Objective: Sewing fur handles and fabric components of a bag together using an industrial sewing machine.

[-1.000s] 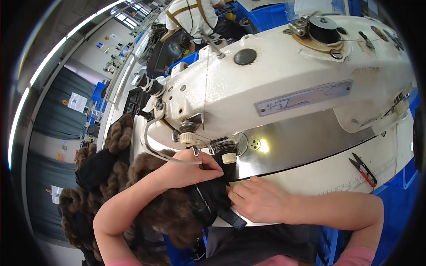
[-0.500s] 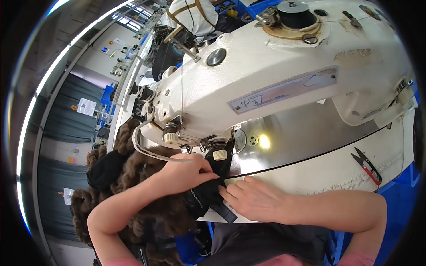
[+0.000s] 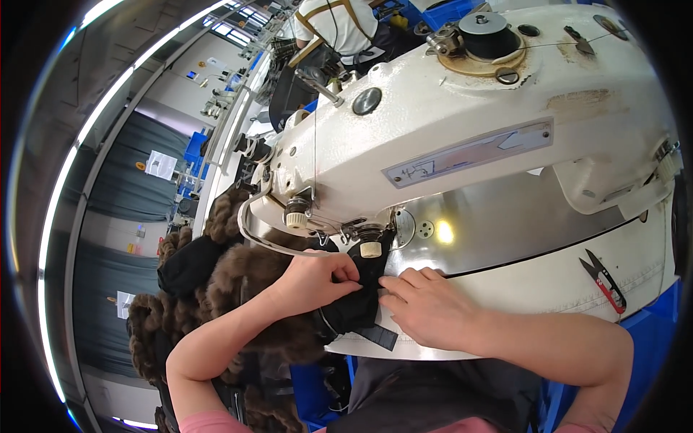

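Observation:
Black fabric (image 3: 351, 307) runs from under the presser foot area of a white sewing machine (image 3: 447, 123) toward the table's front edge. A zipper line shows on it, and a narrow dark strip (image 3: 379, 336) sticks out at its lower end. My left hand (image 3: 316, 281) lies over the fabric just before the needle area, thumb and forefinger pinched on it. At the fabric's right edge, my right hand (image 3: 426, 304) has bent fingers with their tips gripping the cloth. Brown fur (image 3: 242, 281), part of the same bundle, is heaped left of the machine. The needle itself is hidden.
Red-and-black thread snips (image 3: 605, 280) lie on the white tabletop (image 3: 520, 292) at right, near a printed ruler scale. A black thread bobbin (image 3: 487, 40) sits on top of the machine. Blue bins (image 3: 314, 393) stand below the table. Another person (image 3: 336, 29) works farther back.
My right hand's fingertips have moved up along the fabric edge, nearer the needle area. My left hand stays on the fabric. The whole view has shifted slightly.

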The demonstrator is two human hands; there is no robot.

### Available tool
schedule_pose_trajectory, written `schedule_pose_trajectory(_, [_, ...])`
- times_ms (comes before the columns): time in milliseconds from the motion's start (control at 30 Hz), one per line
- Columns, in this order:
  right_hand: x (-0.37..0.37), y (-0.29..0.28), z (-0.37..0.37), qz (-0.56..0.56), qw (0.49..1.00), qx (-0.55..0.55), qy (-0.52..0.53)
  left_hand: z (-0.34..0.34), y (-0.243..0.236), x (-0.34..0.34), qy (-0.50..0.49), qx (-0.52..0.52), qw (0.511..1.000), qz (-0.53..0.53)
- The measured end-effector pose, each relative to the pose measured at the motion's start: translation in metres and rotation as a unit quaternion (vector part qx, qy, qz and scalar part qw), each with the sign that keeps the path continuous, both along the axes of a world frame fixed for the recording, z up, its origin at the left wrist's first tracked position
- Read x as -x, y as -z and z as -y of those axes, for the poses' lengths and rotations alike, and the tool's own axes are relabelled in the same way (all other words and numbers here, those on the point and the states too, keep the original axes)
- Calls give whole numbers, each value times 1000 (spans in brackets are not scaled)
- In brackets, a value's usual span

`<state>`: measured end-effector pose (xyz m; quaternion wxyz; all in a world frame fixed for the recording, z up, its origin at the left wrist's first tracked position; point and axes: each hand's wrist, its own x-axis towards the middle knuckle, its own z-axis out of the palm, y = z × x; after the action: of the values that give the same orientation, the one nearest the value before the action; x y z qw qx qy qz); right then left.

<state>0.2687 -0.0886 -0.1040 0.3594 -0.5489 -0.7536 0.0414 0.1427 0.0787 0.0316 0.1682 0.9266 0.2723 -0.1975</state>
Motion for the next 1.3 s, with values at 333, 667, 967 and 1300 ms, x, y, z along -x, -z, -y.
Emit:
schedule_pose_trajectory(333, [1,-7,-6,3,1000,12,0,-28,2,-14,-12,60,994,-86])
schedule_pose_trajectory(667, [5,-9,-12,32,999,11,9,-25,7,-20,-29,82,992,-97])
schedule_pose_trajectory(967, [5,-7,-11,38,999,-15,5,-24,8,-14,33,40,998,-40])
schedule_pose_trajectory(1300, [6,-5,-8,110,994,-11,10,-14,6,-20,22,-4,999,-40])
